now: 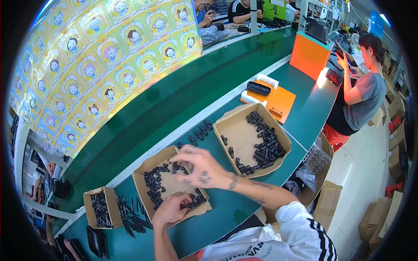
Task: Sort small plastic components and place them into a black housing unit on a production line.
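Observation:
A shallow cardboard box holding several small black plastic parts sits on the green bench in front of me. My right hand reaches over its far right corner, fingers spread down onto black parts there. My left hand rests at the box's near edge, fingers curled on a few black parts. To the right stands a second cardboard box with more black parts piled along its right side. Whether either hand grips a part is hidden.
A small box of thin black rods and loose rods lie left. A row of black parts stands behind the boxes. An orange tray, an orange box, a seated person and cartons are to the right.

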Tool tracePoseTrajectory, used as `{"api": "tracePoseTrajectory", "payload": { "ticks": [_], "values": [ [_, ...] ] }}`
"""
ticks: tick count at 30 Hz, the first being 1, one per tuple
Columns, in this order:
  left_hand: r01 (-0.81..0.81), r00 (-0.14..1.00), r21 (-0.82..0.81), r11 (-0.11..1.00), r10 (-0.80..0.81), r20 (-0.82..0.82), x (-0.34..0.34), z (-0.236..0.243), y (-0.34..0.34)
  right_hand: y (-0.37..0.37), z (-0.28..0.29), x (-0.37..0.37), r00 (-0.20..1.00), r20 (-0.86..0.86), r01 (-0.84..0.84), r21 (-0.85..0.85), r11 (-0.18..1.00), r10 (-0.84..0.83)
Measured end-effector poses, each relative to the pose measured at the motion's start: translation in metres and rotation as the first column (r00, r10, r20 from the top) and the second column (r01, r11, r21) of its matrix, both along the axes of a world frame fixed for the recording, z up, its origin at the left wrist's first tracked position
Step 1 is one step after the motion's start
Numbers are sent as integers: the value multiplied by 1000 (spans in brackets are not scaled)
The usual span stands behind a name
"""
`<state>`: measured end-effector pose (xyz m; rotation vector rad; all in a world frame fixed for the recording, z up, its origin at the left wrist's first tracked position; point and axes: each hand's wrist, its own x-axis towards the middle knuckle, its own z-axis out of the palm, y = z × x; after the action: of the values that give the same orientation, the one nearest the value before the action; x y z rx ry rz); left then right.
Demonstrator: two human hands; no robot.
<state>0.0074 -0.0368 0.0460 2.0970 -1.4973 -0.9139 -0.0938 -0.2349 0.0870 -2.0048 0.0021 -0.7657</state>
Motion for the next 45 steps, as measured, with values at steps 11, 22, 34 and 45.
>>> {"api": "tracePoseTrajectory", "payload": {
  "ticks": [11,22,34,45],
  "values": [
    [58,994,135,989,-70,86,5,-8,-11,44,33,65,986,7,-165,-42,985,165],
    [-1,999,-125,992,-4,-32,18,48,-15,0,27,58,998,27,-60,-46,997,61],
    [-750,611,-531,394,106,-785,24,70,-20,-16,39,54,917,71,-388,384,838,392],
    [-812,515,-505,293,-48,-856,29,49,-33,-8,38,60,958,175,-273,339,900,225]
  ]
}}
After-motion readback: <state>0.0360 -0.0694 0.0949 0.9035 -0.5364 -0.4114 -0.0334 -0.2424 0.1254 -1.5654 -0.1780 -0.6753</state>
